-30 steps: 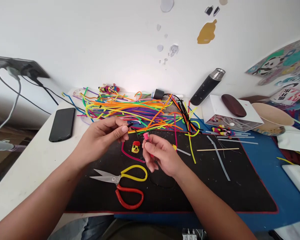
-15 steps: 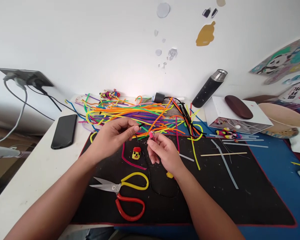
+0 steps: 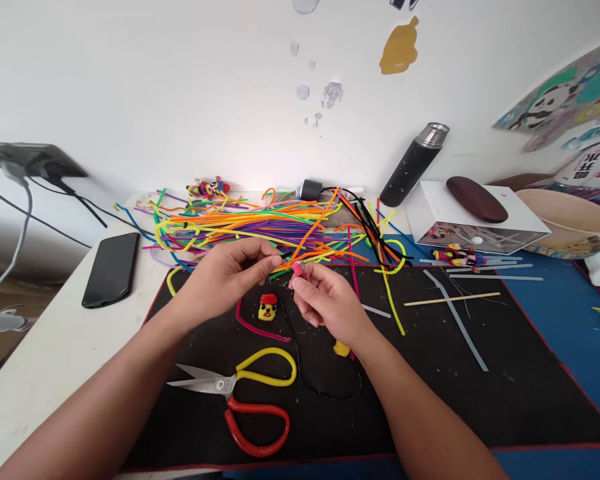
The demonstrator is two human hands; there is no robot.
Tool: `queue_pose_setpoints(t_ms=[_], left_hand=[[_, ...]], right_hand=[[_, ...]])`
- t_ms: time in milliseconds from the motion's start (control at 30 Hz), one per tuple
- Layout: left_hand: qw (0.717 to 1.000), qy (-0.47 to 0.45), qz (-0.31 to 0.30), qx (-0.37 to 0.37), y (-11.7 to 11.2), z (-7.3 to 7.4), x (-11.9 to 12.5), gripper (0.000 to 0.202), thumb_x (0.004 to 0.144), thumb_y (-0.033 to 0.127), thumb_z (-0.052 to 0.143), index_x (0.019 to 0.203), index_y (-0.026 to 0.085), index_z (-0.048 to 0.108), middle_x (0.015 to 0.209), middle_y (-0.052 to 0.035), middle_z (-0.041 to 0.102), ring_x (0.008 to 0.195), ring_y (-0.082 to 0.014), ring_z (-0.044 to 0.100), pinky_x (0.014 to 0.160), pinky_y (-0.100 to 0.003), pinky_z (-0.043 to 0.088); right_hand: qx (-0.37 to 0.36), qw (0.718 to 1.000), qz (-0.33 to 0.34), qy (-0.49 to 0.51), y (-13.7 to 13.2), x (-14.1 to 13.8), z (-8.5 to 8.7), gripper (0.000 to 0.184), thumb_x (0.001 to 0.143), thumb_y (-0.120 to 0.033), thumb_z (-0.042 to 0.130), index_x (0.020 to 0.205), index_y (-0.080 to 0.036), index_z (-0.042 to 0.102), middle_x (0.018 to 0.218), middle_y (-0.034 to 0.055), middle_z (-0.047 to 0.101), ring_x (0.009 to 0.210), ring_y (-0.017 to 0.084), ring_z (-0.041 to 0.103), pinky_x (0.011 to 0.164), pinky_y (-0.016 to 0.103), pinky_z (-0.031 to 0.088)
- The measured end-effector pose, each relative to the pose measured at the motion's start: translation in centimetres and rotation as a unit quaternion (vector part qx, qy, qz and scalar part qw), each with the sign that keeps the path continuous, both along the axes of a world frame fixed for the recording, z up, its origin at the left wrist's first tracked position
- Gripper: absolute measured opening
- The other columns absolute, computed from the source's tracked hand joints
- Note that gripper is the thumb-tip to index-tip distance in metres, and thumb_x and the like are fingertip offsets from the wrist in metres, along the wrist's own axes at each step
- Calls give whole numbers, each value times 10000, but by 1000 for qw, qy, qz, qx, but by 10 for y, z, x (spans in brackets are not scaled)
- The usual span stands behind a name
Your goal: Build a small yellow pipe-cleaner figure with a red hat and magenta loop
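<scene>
My left hand (image 3: 230, 273) is closed in a pinch on a thin black cord, whose dark end pokes out past the fingertips. The rest of the cord (image 3: 303, 377) hangs below and curls across the black mat (image 3: 440, 400). My right hand (image 3: 330, 300) is wrapped round what looks like a small pink lighter (image 3: 297, 269) with a metal top, held just beside the cord's end; most of it is hidden by the fingers. Under my left hand lies a yellow fuzzy face piece (image 3: 267, 309) with a red top. Scissors (image 3: 227, 387) with yellow and red handles lie spread nearer to me.
Colourful pipe cleaners (image 3: 260, 227) are heaped at the back. A black flask (image 3: 415, 163) leans on the wall beside a white box (image 3: 480, 213). A phone (image 3: 111, 270) lies left. A thin stick (image 3: 453, 299) and clear strips (image 3: 463, 327) lie right. A yellow piece (image 3: 341, 348) sits by my right wrist.
The view has shifted slightly, so the wall items sit higher and the phone further left. Both hands keep their grips, and the cord's end and the lighter remain close together.
</scene>
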State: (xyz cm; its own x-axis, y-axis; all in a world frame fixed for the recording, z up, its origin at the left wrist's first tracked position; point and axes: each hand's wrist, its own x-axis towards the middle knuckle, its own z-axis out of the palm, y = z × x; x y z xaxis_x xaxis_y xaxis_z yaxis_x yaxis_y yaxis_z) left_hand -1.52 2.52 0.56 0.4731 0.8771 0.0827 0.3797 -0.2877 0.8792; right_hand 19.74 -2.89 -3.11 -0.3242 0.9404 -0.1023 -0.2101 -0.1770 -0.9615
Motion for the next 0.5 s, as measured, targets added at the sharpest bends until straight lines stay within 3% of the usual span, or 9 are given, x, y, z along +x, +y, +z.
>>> queue_pose_setpoints(t_ms=[333, 500], left_hand=[[1000, -12, 1, -4, -1, 8, -3, 427, 1004, 592, 659, 919, 180, 730, 823, -20, 666, 727, -159, 554, 668, -248, 449], [1000, -12, -8, -8, -3, 8, -2, 388, 1032, 540, 628, 915, 182, 721, 796, -1, 629, 696, -146, 532, 630, -243, 428]], right_hand=[[8, 1000, 3, -6, -1, -4, -9, 429, 944, -608, 739, 918, -215, 569, 633, -79, 570, 419, 69, 447, 403, 210, 288], [6, 1000, 6, 6, 0, -4, -10, 532, 924, -722, 702, 867, -206, 587, 579, -75, 545, 409, 79, 448, 406, 210, 283]])
